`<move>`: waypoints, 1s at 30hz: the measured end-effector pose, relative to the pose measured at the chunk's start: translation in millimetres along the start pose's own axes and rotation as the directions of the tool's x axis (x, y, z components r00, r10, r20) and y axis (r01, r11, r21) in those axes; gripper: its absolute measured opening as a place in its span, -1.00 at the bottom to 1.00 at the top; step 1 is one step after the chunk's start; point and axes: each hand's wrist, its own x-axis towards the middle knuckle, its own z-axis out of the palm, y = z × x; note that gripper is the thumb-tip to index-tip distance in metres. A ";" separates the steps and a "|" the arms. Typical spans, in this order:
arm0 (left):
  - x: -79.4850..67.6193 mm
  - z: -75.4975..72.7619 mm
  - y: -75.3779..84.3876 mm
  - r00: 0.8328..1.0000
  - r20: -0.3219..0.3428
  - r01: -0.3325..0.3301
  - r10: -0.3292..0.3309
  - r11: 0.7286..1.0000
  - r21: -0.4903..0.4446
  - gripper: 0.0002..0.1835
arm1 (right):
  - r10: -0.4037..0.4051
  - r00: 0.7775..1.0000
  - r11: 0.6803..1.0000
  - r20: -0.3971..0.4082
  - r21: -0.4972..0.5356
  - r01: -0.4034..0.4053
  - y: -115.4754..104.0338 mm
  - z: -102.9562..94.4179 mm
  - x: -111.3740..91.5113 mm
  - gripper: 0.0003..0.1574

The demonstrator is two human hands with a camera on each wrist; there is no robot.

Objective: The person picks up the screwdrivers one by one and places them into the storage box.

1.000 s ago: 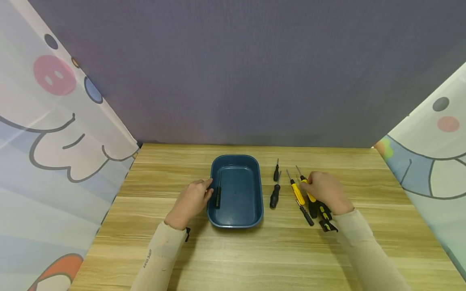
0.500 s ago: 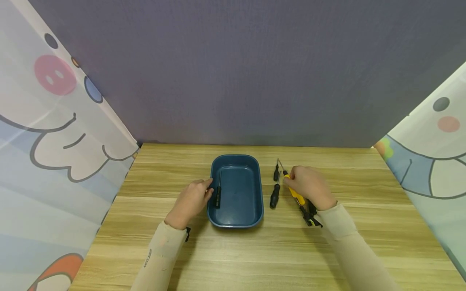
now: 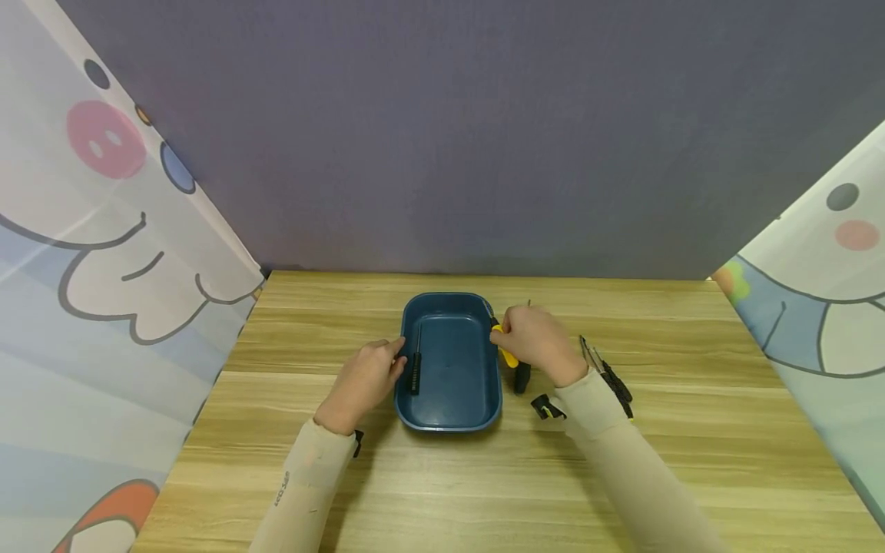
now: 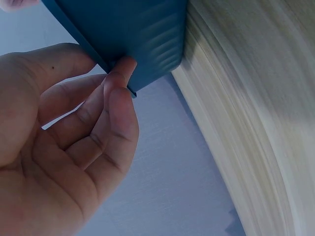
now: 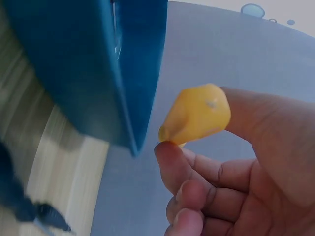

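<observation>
Fingers and thumb of your left hand [image 3: 362, 380] pinch the tray [image 3: 456, 376] by its left rim. A black screwdriver [image 3: 415, 372] lies inside along that side. By the right rim is a yellow screwdriver [image 3: 508, 355], its handle pinched in the fingers of your right hand [image 3: 542, 342]. Farther right, dark screwdrivers [image 3: 618, 388] lie on the table [image 3: 712, 399].
</observation>
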 end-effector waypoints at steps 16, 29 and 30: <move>0.2 0.8 -1.1 1.000 0.011 0.009 -0.009 1.000 -0.002 -0.62 | -0.068 0.995 0.997 0.075 0.038 0.065 -54.7 32.4 37.6 -0.37; -0.1 -0.4 -1.0 1.000 0.001 -0.002 0.002 1.000 -0.013 -0.63 | -0.002 0.965 1.000 0.263 0.017 -0.003 -72.9 60.8 47.9 -0.52; -0.2 -0.6 -1.0 1.000 0.000 -0.003 0.003 1.000 -0.014 -0.63 | 0.005 0.963 1.000 0.270 0.018 -0.010 -73.8 62.2 48.2 -0.53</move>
